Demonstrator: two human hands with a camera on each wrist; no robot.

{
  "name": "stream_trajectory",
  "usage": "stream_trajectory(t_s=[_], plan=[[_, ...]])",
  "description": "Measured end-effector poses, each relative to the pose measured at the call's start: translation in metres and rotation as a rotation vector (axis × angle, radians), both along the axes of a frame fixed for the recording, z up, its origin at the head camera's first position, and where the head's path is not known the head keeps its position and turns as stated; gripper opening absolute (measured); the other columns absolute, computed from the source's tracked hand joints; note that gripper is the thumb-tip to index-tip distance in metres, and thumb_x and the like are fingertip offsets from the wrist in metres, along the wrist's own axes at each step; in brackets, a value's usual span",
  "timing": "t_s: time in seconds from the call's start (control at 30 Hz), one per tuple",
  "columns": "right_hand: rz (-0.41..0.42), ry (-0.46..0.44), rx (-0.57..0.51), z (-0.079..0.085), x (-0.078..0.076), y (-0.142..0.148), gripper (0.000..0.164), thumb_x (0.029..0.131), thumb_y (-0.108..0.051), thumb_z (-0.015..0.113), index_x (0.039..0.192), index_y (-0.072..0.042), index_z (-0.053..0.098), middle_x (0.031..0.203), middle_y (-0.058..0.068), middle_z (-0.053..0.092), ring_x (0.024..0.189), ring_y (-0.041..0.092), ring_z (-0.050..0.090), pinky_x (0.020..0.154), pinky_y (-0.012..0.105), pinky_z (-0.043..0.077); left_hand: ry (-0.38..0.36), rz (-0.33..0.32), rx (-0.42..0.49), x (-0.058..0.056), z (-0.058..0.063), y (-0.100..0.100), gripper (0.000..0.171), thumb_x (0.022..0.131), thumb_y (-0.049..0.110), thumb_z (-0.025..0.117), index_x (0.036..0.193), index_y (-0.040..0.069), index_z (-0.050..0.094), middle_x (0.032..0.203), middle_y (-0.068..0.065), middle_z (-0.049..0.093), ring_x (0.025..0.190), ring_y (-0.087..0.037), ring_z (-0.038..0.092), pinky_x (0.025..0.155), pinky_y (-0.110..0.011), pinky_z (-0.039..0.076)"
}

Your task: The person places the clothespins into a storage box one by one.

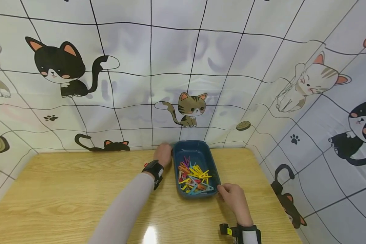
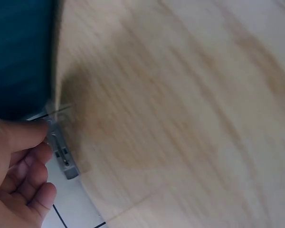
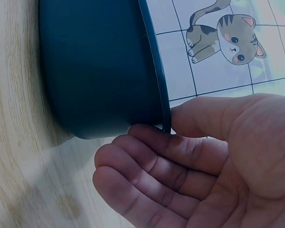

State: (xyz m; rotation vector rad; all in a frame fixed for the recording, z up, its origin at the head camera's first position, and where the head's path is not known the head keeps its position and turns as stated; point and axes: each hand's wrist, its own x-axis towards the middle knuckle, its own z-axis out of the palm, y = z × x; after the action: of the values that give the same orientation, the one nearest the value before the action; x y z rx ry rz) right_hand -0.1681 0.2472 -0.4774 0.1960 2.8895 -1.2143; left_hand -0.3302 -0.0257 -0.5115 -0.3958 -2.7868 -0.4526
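A dark teal plastic bin [image 1: 176, 169] stands on the table, holding many clothespins [image 1: 198, 174] in yellow, orange, purple, red and light blue. My right hand [image 1: 234, 201] pinches its near right corner; in the right wrist view, thumb and index finger meet at the rim [image 3: 157, 66], the other fingers curled outside. Beside the far left corner is my left hand [image 1: 163, 156], its fingers bent. In the left wrist view its thumb is by a small grey slotted piece [image 2: 62, 154] at the table edge, just past the bin's side [image 2: 21, 52]. Whether it grips anything is unclear.
The wooden table [image 1: 88, 189] reaches back to a white hanging sheet [image 1: 170, 51] with a black grid and cartoon cats. The same print continues at the right side. Black straps with small devices [image 1: 154, 171] sit on both wrists.
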Motion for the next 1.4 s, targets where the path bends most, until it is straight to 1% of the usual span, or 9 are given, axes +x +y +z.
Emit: stream_trajectory(t_s=[0.2, 0.37, 0.53, 0.77, 0.93, 1.07, 1.13, 1.2, 1.4], plan=[[0.001, 0.001, 0.007, -0.001, -0.001, 0.000, 0.028, 0.101, -0.014, 0.061, 0.079, -0.003, 0.075, 0.068, 0.004, 0.067, 0.061, 0.013, 0.053, 0.057, 0.029, 0.042, 0.014, 0.007, -0.007, -0.003, -0.006, 0.001, 0.017, 0.085, -0.007, 0.067, 0.073, 0.002, 0.073, 0.075, -0.010, 0.068, 0.073, -0.025, 0.067, 0.068, -0.038, 0.054], [0.003, 0.003, 0.016, 0.000, 0.000, 0.000, 0.028, 0.101, -0.014, 0.062, 0.078, -0.003, 0.075, 0.067, 0.004, 0.066, 0.061, 0.013, 0.052, 0.057, 0.030, 0.041, 0.021, -0.002, -0.035, -0.004, -0.006, 0.003, 0.013, 0.084, -0.006, 0.071, 0.075, 0.002, 0.074, 0.077, -0.010, 0.069, 0.076, -0.026, 0.067, 0.071, -0.038, 0.055], [-0.001, 0.001, 0.015, 0.000, 0.000, -0.001, 0.028, 0.100, -0.014, 0.062, 0.079, -0.003, 0.075, 0.068, 0.004, 0.067, 0.061, 0.013, 0.055, 0.057, 0.030, 0.043, 0.046, -0.008, -0.040, -0.004, -0.005, 0.002, 0.015, 0.085, -0.008, 0.069, 0.073, 0.001, 0.074, 0.076, -0.011, 0.069, 0.075, -0.027, 0.067, 0.071, -0.040, 0.055], [-0.003, -0.002, 0.019, 0.000, 0.000, -0.001, 0.028, 0.100, -0.013, 0.061, 0.078, -0.003, 0.075, 0.067, 0.004, 0.067, 0.061, 0.013, 0.053, 0.057, 0.030, 0.041, 0.067, -0.051, -0.046, -0.004, -0.009, -0.003, 0.019, 0.086, -0.009, 0.065, 0.072, 0.000, 0.072, 0.074, -0.012, 0.068, 0.074, -0.028, 0.067, 0.070, -0.040, 0.055], [-0.002, -0.005, 0.020, 0.001, 0.000, -0.001, 0.028, 0.101, -0.014, 0.061, 0.078, -0.003, 0.075, 0.067, 0.004, 0.067, 0.061, 0.014, 0.052, 0.057, 0.030, 0.041, 0.051, -0.063, 0.048, -0.002, -0.009, -0.012, 0.021, 0.084, -0.009, 0.070, 0.067, 0.003, 0.069, 0.074, -0.011, 0.067, 0.073, -0.028, 0.065, 0.070, -0.040, 0.055], [-0.001, -0.005, 0.020, 0.001, 0.001, -0.001, 0.028, 0.101, -0.014, 0.061, 0.078, -0.003, 0.075, 0.068, 0.004, 0.067, 0.061, 0.014, 0.053, 0.057, 0.030, 0.041, 0.027, -0.080, 0.184, 0.007, -0.001, -0.021, 0.025, 0.085, -0.009, 0.070, 0.063, 0.002, 0.067, 0.074, -0.011, 0.065, 0.072, -0.027, 0.062, 0.067, -0.040, 0.053], [0.000, -0.006, 0.020, 0.001, 0.001, -0.001, 0.029, 0.101, -0.014, 0.061, 0.078, -0.003, 0.074, 0.068, 0.004, 0.067, 0.061, 0.014, 0.053, 0.057, 0.030, 0.041, 0.006, -0.077, 0.250, 0.012, 0.003, -0.025, 0.024, 0.086, -0.009, 0.069, 0.065, 0.001, 0.069, 0.075, -0.011, 0.065, 0.072, -0.026, 0.061, 0.067, -0.039, 0.051], [0.002, -0.009, 0.021, 0.001, 0.001, -0.001, 0.029, 0.101, -0.014, 0.061, 0.078, -0.003, 0.074, 0.067, 0.004, 0.066, 0.061, 0.014, 0.052, 0.057, 0.030, 0.041, 0.008, -0.069, 0.291, 0.016, 0.008, -0.028, 0.020, 0.087, -0.007, 0.071, 0.068, 0.001, 0.072, 0.077, -0.010, 0.065, 0.073, -0.025, 0.060, 0.067, -0.039, 0.052], [0.007, -0.012, 0.019, 0.001, 0.001, 0.000, 0.028, 0.101, -0.014, 0.060, 0.079, -0.004, 0.074, 0.068, 0.004, 0.067, 0.061, 0.014, 0.053, 0.058, 0.030, 0.042, 0.065, -0.056, 0.308, 0.026, 0.017, -0.031, 0.011, 0.088, 0.001, 0.078, 0.077, 0.001, 0.076, 0.077, -0.008, 0.064, 0.073, -0.024, 0.061, 0.067, -0.038, 0.053]])
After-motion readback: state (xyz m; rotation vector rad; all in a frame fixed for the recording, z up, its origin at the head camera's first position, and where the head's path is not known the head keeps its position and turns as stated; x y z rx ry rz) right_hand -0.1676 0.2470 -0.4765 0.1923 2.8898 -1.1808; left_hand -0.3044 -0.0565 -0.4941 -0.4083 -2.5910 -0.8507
